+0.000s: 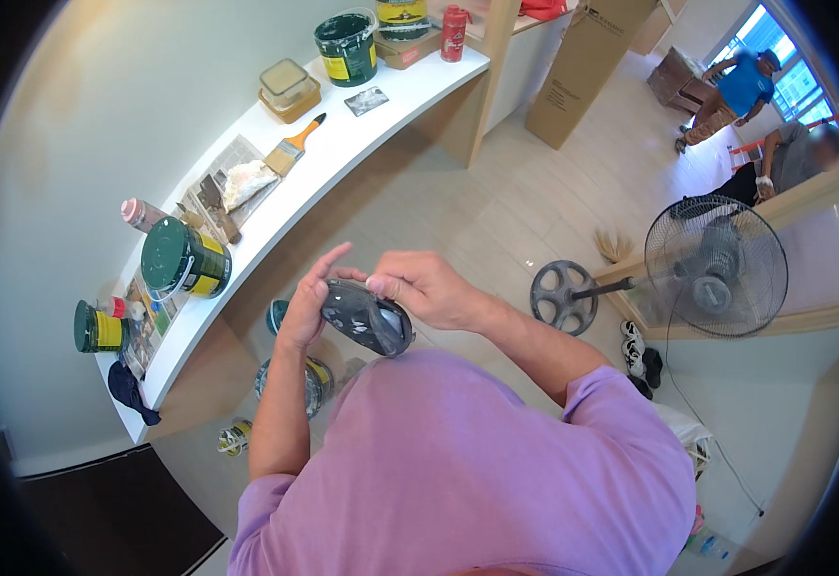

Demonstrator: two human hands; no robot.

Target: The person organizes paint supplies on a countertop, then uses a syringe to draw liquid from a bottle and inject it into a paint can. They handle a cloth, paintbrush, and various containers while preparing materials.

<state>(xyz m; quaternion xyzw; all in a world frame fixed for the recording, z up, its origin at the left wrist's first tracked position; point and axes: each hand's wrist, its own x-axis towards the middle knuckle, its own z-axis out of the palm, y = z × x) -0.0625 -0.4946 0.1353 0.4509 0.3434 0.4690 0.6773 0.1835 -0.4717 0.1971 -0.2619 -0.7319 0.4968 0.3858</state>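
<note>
Close to my chest is a black, rounded, pouch-like thing (362,319) with whitish spots, its exact kind unclear. My right hand (429,288) pinches its upper edge between thumb and bent fingers. Against its left side rests my left hand (306,305), the thumb on the edge and at least one finger stretched out past it. The thing hangs tilted, its lower end near my purple shirt (458,451). A grey patch shows on its right part.
Along the wall, a white counter (295,187) carries green paint buckets (175,259), a paintbrush (295,146), a red bottle (453,34) and plastic tubs (288,86). More buckets (316,384) stand below. To the right are a fan (715,269), a round base (563,298), a tall carton (583,77) and two people (741,86).
</note>
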